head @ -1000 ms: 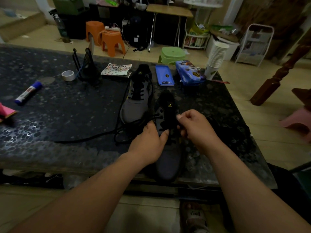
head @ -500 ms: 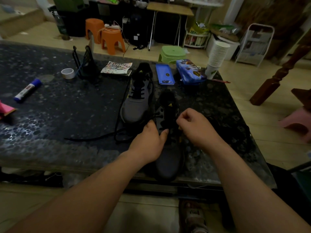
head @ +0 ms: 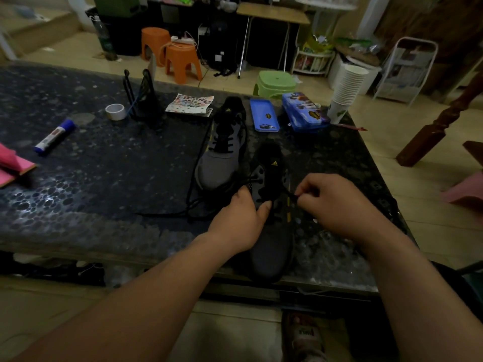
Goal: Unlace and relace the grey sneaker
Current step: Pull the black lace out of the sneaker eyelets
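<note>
Head view: the sneaker (head: 271, 231) lies on the worktop (head: 104, 178) at its near edge, straight ahead of the person. Its long axis runs away from them, toe nearest and heel farthest, so the eyelet rows sit between the two hands. The left hand (head: 240, 220) grips the sneaker's left flank, thumb laid across the upper by the left eyelets, steadying it. The right hand (head: 337, 205) is just to the right of the sneaker, thumb and forefinger pinching the lace (head: 291, 193), which stretches taut from the right eyelets to the fingers. The lace's other length trails in loose loops off to the left over the worktop. Few crossings show on the upper, so I judge the lacing only partly done. The next threading likely falls to the right hand, nearer the free end, working across the axis toward the left row. A far sneaker (head: 222, 158), laced, lies beyond on the left.
</note>
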A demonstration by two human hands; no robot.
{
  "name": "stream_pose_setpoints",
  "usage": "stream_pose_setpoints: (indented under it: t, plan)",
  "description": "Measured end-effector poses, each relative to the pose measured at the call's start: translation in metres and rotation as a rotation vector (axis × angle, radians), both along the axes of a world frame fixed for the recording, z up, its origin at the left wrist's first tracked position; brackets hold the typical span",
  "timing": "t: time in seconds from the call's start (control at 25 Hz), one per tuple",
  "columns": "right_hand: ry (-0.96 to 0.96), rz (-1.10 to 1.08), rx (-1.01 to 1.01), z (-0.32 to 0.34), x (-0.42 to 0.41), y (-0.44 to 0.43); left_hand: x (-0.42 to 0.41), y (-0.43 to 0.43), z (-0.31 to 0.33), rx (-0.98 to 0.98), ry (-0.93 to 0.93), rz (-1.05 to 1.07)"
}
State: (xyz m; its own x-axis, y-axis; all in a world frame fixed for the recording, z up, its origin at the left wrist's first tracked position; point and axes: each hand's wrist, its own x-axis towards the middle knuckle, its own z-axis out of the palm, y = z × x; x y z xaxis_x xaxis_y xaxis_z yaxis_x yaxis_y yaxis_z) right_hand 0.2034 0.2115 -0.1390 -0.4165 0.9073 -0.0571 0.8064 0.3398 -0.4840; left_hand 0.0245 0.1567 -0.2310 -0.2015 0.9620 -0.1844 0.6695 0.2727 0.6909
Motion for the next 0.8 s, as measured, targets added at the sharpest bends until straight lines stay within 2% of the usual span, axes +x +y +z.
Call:
stream_pose_setpoints:
  t: [0.04, 0.12, 0.16, 0.2, 0.24, 0.32, 0.36, 0.4, 0.44, 0.52, 0.56, 0.6, 0.64, 0.72, 0.76, 0.8]
  plan:
    - [0.14, 0.029, -0.042, 0.0, 0.0, -0.005, 0.001, 0.0, 0.0, -0.001, 0.01, 0.002]
    - [0.548, 0.06, -0.192, 0.003, -0.006, -0.015, 0.002, 0.0, 0.001, -0.008, 0.024, 0.006]
    - [0.69, 0.064, -0.269, 0.008, -0.008, -0.017, 0.003, -0.001, 0.002, -0.011, 0.026, 0.008]
    - [0.72, 0.066, -0.313, 0.011, -0.008, -0.017, 0.003, -0.001, 0.002, -0.013, 0.024, 0.009]
    - [0.613, 0.056, -0.306, 0.014, -0.008, -0.017, 0.003, -0.001, 0.002, -0.009, 0.022, 0.01]
    - [0.176, 0.034, -0.189, 0.011, -0.007, -0.016, 0.003, -0.001, 0.001, 0.001, 0.029, 0.006]
    - [0.056, 0.046, -0.133, 0.008, -0.007, -0.017, 0.003, -0.002, 0.0, 0.001, 0.034, 0.005]
    - [0.067, 0.079, -0.108, 0.008, -0.006, -0.021, 0.003, -0.002, 0.0, -0.003, 0.036, 0.008]
    - [0.159, 0.134, -0.093, 0.009, -0.004, -0.026, 0.003, -0.001, 0.001, -0.013, 0.037, 0.011]
    - [0.49, 0.209, -0.109, 0.025, 0.007, -0.036, 0.003, 0.0, 0.002, -0.035, 0.036, 0.016]
    - [0.641, 0.211, -0.178, 0.033, 0.016, -0.041, 0.003, 0.002, 0.002, -0.04, 0.03, 0.02]
    - [0.688, 0.183, -0.261, 0.038, 0.021, -0.045, 0.003, 0.003, 0.001, -0.041, 0.024, 0.025]
    - [0.604, 0.149, -0.318, 0.039, 0.023, -0.049, 0.003, 0.003, 0.001, -0.041, 0.028, 0.027]
    - [0.198, 0.132, -0.351, 0.02, 0.019, -0.047, 0.004, 0.003, 0.0, -0.038, 0.053, 0.015]
    - [0.081, 0.116, -0.347, 0.01, 0.015, -0.045, 0.004, 0.003, 0.0, -0.038, 0.059, 0.009]
    - [0.063, 0.105, -0.347, 0.007, 0.012, -0.043, 0.003, 0.003, 0.0, -0.039, 0.055, 0.01]
